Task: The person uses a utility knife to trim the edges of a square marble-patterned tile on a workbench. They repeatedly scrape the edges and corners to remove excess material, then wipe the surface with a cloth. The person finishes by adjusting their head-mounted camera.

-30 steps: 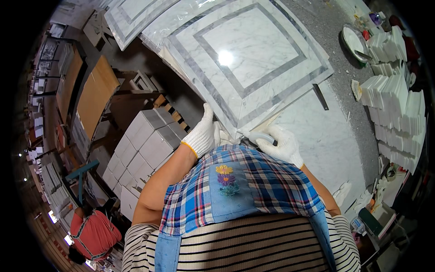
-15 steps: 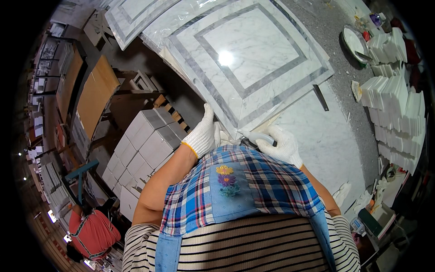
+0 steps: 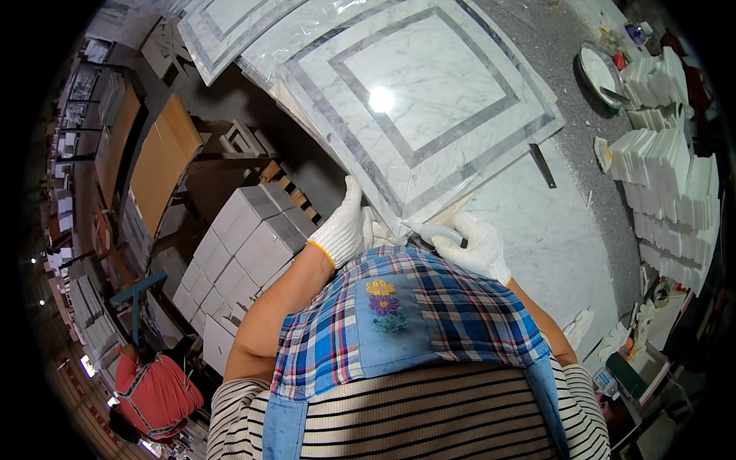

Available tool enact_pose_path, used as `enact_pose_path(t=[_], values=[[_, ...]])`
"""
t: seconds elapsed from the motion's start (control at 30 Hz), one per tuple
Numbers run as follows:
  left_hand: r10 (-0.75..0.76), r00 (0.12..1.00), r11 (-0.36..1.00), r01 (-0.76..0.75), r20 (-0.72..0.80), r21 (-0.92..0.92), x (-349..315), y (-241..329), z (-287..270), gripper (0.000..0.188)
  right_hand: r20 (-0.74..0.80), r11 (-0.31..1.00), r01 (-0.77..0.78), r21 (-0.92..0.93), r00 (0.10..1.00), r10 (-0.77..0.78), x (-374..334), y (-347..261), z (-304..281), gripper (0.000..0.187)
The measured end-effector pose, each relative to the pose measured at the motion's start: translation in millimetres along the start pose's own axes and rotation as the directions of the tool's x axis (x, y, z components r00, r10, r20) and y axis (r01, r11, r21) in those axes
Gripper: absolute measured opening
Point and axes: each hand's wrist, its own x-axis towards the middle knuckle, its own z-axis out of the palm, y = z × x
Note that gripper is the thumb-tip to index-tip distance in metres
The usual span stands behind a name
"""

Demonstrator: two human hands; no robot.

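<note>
Looking down from head height, the view shows one person in a plaid and blue-denim apron [image 3: 399, 330] over a striped shirt, working at the near edge of one large square white marble panel with two inlaid grey border bands [image 3: 418, 84], which lies flat on a grey speckled table [image 3: 552, 230] under a clear plastic sheet. Two hands are visible, both in white knit work gloves. Left hand [image 3: 343, 230]: fingers extended upward and together, palm resting against the near corner of the panel; its grip is open and encloses nothing. Right hand [image 3: 475, 244]: grip curled closed around one slim white-handled tool [image 3: 433, 230], whose tip points left and touches the panel's near edge just beside the left hand; the blade end is too small to make out. One dark narrow flat bar [image 3: 543, 165] lies on the table just off the panel's right edge. A second, similar marble panel [image 3: 230, 23] shows at the upper left, partly cut off. Stacks of small white tiles [image 3: 667, 176], too many to count, stand on edge along the right side, near one round metal bowl [image 3: 598, 69]. Below the table on the left stand stacked white cartons [image 3: 245, 245], roughly a dozen visible, and one brown board [image 3: 157, 161]. One other person in red [image 3: 153, 395] appears at the lower left.
</note>
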Motion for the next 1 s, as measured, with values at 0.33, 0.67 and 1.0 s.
enact_pose_path(t=[0.33, 0.67, 1.0], values=[[-0.005, 1.000, 1.000, 0.004, 0.029, 0.022, -5.0, 1.6, 2.6, 0.090, 0.086, 0.996, -0.089, 0.017, 0.993, 0.087, 0.9, -5.2, -5.4, 0.031], [0.004, 1.000, 0.999, -0.004, -0.006, 0.048, 0.7, 0.0, -2.1, 0.090, 0.094, 0.995, -0.096, 0.011, 0.991, 0.095, 1.3, -5.4, -6.3, 0.032], [0.035, 0.999, 0.999, -0.034, -0.031, 0.032, -4.8, 0.6, 8.3, 0.090, 0.018, 1.000, 0.025, 0.017, 1.000, -0.025, 1.9, -6.5, -5.3, 0.028]])
